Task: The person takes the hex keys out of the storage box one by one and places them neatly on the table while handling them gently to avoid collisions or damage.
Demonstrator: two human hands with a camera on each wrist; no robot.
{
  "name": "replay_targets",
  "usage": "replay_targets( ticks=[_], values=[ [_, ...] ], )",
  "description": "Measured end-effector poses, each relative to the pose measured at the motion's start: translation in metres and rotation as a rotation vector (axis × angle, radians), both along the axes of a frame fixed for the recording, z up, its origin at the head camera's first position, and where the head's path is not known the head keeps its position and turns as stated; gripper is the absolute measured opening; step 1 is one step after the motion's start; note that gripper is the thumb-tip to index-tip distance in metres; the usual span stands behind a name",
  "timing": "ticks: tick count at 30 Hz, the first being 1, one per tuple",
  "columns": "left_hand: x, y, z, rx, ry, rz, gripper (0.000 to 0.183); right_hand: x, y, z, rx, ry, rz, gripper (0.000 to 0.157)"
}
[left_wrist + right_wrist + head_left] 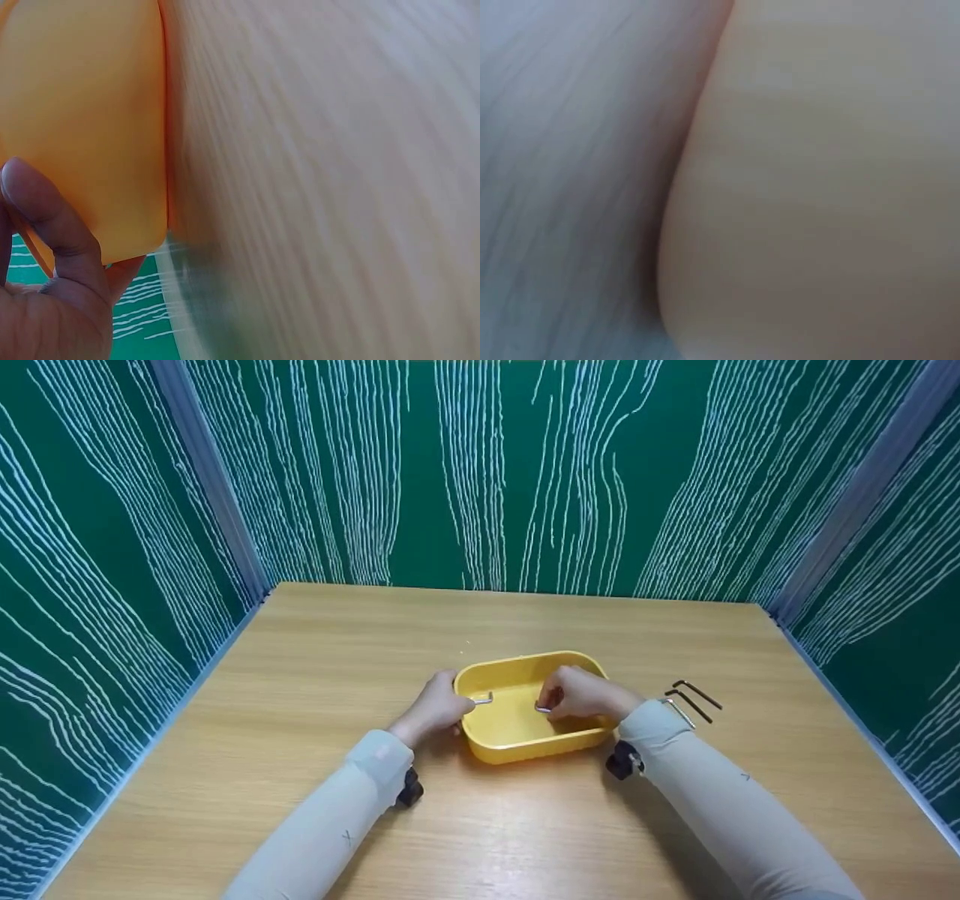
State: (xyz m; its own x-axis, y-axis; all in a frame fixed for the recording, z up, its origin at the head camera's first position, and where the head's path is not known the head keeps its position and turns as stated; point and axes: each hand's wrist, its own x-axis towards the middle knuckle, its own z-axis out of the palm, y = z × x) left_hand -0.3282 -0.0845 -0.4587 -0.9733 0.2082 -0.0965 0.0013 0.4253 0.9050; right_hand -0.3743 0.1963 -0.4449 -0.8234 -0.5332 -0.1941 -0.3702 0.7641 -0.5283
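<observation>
A yellow plastic bin (504,753) with rounded corners stands on the wooden table. My left hand (441,701) grips its left end, the thumb at the rim; in the left wrist view the fingers reach round the bin's wall (90,135). A short silver hex key (484,700) shows right at the left thumb tip, over the inside of the bin. Reaching over the right wall, my right hand (581,692) is down inside the bin, fingertips pinching another silver L-shaped hex key (541,708), mostly hidden. The right wrist view has only the bin's outer wall (810,187) and blurred table.
To the right of the bin, beside my right forearm, lie two dark hex keys (701,695) and a shiny silver rod (681,714) partly behind the sleeve. Green walls with white wavy lines enclose the wooden table (360,622) at the back and sides.
</observation>
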Motion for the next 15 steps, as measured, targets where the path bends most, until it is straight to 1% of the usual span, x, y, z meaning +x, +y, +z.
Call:
replay_targets(
  ticks=[6, 9, 15],
  values=[
    [-0.0001, 0.0009, 0.0007, -0.010, -0.012, 0.003, 0.049, 0.0006, 0.0003, -0.0010, -0.002, -0.061, -0.023, 0.010],
    [0.0000, 0.0013, 0.0011, -0.007, -0.010, 0.007, 0.050, 0.0014, -0.0003, -0.0008, -0.001, -0.069, -0.032, 0.010],
    [-0.0004, 0.0019, 0.0000, -0.003, -0.004, 0.012, 0.050, 0.0033, -0.0033, -0.0002, 0.012, 0.013, 0.036, 0.007]
  ],
)
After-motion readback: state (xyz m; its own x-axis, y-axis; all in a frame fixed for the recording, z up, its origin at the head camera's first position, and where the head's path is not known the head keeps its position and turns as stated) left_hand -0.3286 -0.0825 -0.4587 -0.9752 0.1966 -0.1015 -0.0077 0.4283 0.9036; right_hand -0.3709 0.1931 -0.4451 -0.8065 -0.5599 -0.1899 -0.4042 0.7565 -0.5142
